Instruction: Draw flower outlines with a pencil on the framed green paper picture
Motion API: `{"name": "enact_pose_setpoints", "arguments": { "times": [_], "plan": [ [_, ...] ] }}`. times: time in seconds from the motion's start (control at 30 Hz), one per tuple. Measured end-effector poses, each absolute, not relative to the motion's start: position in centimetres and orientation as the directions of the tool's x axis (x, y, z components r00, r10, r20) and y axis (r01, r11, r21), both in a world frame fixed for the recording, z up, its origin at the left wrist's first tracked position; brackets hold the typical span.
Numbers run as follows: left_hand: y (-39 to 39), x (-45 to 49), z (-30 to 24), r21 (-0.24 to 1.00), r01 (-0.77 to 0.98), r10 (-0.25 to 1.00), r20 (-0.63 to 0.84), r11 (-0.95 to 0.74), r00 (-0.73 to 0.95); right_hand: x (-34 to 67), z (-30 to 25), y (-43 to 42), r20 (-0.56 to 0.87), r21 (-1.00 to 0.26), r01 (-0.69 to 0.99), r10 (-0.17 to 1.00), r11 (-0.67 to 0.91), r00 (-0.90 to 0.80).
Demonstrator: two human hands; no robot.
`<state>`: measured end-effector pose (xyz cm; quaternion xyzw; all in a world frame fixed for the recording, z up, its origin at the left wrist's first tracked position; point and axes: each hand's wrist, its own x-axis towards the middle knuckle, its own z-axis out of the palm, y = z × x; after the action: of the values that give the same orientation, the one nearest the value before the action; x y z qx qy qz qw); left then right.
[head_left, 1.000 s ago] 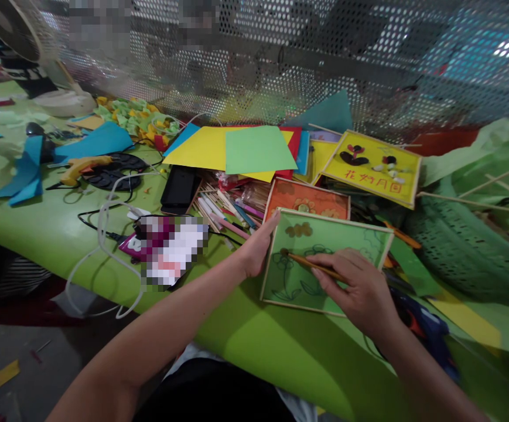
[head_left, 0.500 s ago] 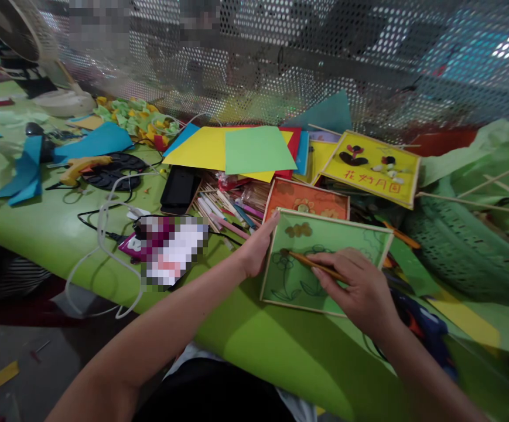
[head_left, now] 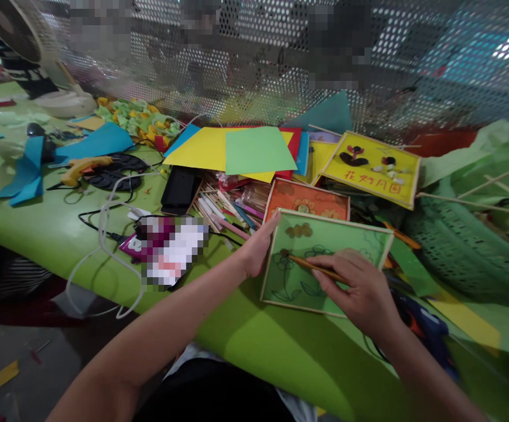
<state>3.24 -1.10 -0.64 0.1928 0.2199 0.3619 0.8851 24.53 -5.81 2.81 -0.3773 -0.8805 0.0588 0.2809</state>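
A green framed picture [head_left: 342,234] with drawn flower outlines lies on the green table [head_left: 47,228] in front of me. My right hand [head_left: 359,287] is closed round a thin brown brush [head_left: 311,264], whose tip rests on the upper left flower of the picture. My left hand [head_left: 258,246] lies flat with fingers stretched out against the picture's left frame edge.
Behind the picture lie an orange framed picture [head_left: 307,199], a yellow one [head_left: 372,167], coloured paper sheets [head_left: 245,149] and a heap of pens and sticks [head_left: 225,205]. A glue gun [head_left: 82,167], cables and a black case [head_left: 179,187] sit left. A green basket [head_left: 465,246] stands right.
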Motion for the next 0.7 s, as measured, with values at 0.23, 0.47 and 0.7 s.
{"name": "enact_pose_setpoints", "arguments": {
  "times": [0.23, 0.47, 0.7],
  "plan": [
    [-1.14, 3.26, -0.90, 0.506, -0.540, 0.708, -0.225, 0.672, 0.670, 24.56, 2.51, -5.70, 0.428, -0.321, 0.632, 0.703, 0.706, -0.568],
    [-1.21, 3.34, -1.00, 0.513, -0.535, 0.709, -0.233, 0.671, 0.666, 24.30, 2.54, -5.83, 0.427, -0.343, 0.621, 0.705, 0.705, -0.566],
    [-1.20, 3.46, -1.18, 0.503, -0.542, 0.710, -0.233, 0.673, 0.664, 24.15, 2.72, -5.86, 0.438, -0.330, 0.618, 0.695, 0.714, -0.570]
  ]
}}
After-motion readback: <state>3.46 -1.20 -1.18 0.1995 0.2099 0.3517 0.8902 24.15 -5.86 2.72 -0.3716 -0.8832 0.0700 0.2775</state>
